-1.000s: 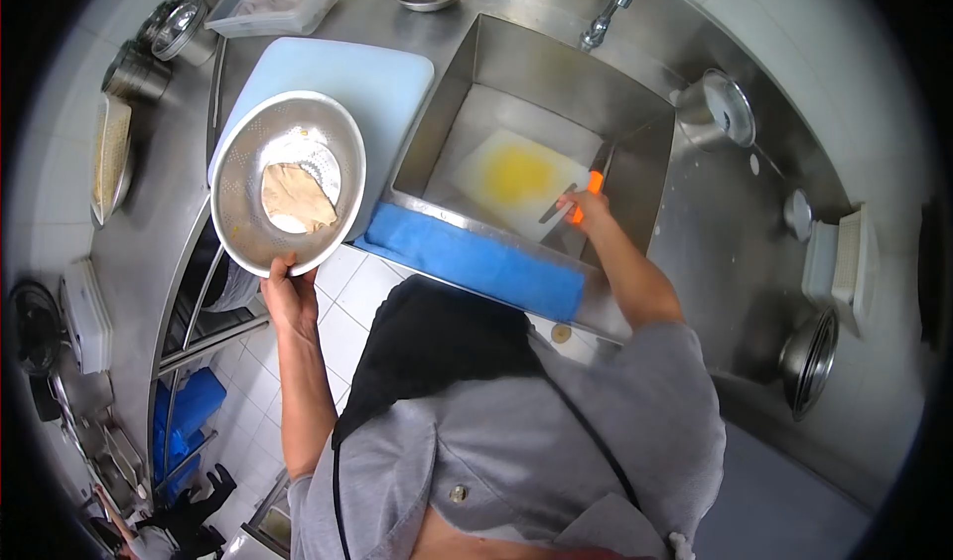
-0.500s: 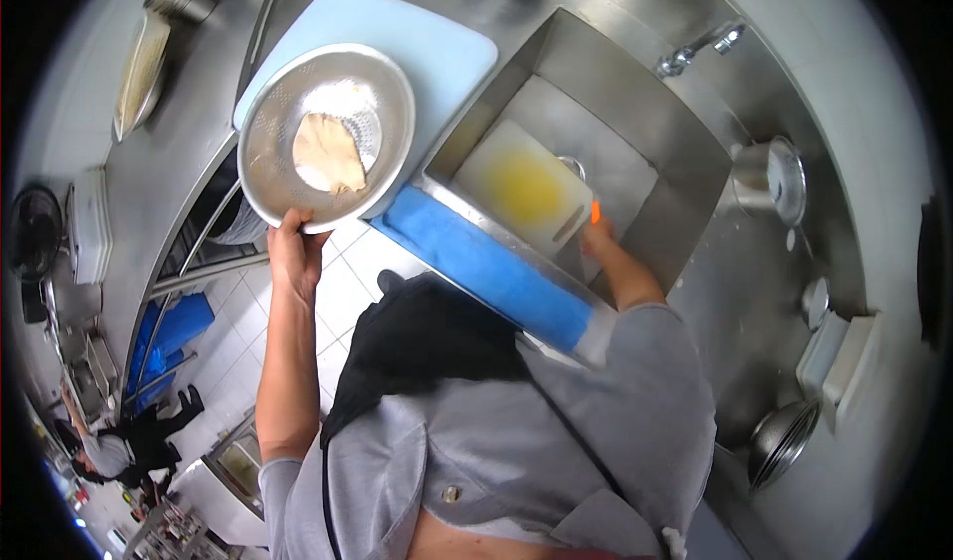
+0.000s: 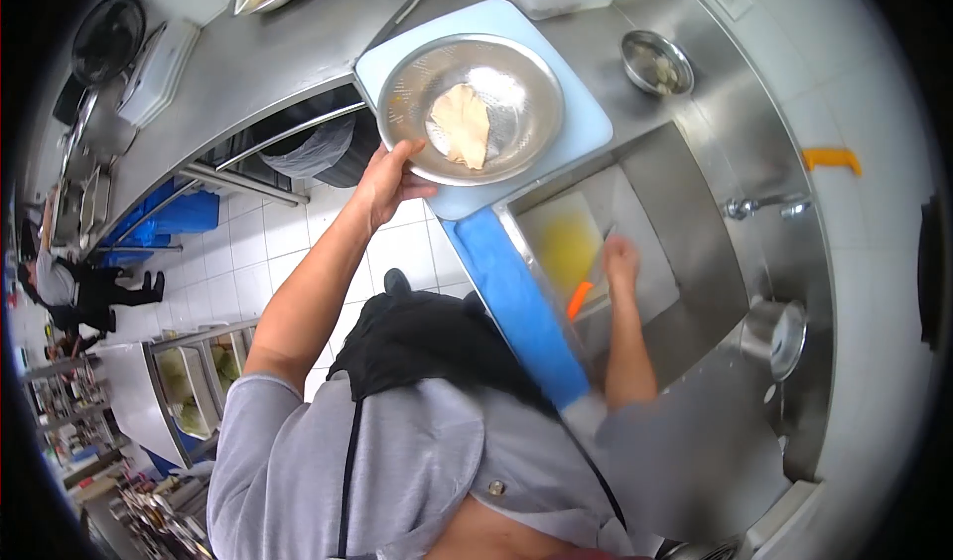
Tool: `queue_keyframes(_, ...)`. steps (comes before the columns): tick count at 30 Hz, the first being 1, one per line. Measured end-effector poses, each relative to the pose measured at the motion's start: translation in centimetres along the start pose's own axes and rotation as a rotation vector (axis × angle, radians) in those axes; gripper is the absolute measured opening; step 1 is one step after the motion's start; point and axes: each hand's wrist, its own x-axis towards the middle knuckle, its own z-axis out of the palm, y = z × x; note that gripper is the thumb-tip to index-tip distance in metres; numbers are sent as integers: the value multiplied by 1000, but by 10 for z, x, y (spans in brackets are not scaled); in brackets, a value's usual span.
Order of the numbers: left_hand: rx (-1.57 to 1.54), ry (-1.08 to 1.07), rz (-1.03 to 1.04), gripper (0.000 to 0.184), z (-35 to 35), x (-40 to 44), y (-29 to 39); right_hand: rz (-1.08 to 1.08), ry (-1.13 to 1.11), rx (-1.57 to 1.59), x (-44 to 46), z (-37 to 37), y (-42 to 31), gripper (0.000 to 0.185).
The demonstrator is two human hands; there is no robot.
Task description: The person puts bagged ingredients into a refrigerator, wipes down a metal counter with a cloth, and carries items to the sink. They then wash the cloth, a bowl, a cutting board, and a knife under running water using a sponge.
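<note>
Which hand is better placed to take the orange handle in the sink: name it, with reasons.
Right, I'd judge: the right hand is over the sink, near the orange handle; the left hand, farther off, holds the colander.

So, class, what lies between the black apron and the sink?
The head view shows a blue cloth between the black apron and the sink, running along the sink's edge.

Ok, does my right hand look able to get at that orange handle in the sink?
Likely yes: your right hand is at the sink, close to the orange handle, and nothing visible blocks the gap. Your left hand is away holding the metal bowl.
</note>
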Motion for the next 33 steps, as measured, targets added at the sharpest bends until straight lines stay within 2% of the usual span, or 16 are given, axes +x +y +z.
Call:
queue_keyframes(1,-25,3,-2,55,-2,-2,0,-71,82,184,-7,-6,-62,14)
queue_keyframes(3,-70,10,-13,58,-6,-9,-3,-559,151,219,-41,-9,-187,11)
queue_keyframes(7,-151,71,95,65,-16,-34,-30,-1020,-194,-241,-54,42,-314,16)
queue_keyframes(9,-108,85,15,59,-35,-50,-49,-924,-351,-642,-40,91,-345,18)
queue_keyframes(12,34,112,-73,55,-77,-83,-82,-905,-370,-814,-16,142,-349,21)
queue_keyframes(14,237,160,-104,50,-126,-109,-126,-879,-329,-705,10,151,-352,23)
queue_keyframes(16,286,343,-198,50,-176,-144,-178,-828,-313,-436,-2,117,-376,21)
queue_keyframes(18,179,519,-301,51,-230,-184,-247,-569,-463,125,1,93,-378,19)
queue_keyframes(20,57,682,-417,48,-258,-234,-283,-598,-531,501,-28,64,-389,26)
queue_keyframes(21,37,702,-442,49,-270,-253,-306,-704,-506,520,-46,55,-392,23)
queue_keyframes(22,4,754,-468,50,-286,-276,-336,-662,-450,644,-51,51,-386,22)
queue_keyframes(25,37,882,-423,49,-309,-325,-392,-808,-504,325,-139,67,-396,23)
queue_keyframes(26,254,835,-338,49,-325,-330,-422,-906,-532,295,-168,90,-392,26)
queue_keyframes(28,160,892,-262,48,-321,-347,-405,-874,-657,333,-209,151,-363,27)
queue_keyframes(30,-56,803,-253,49,-320,-370,-353,-871,-879,129,-294,217,-346,25)
queue_keyframes(33,-64,777,120,53,-337,-393,-330,-908,-1093,-155,-404,336,-275,24)
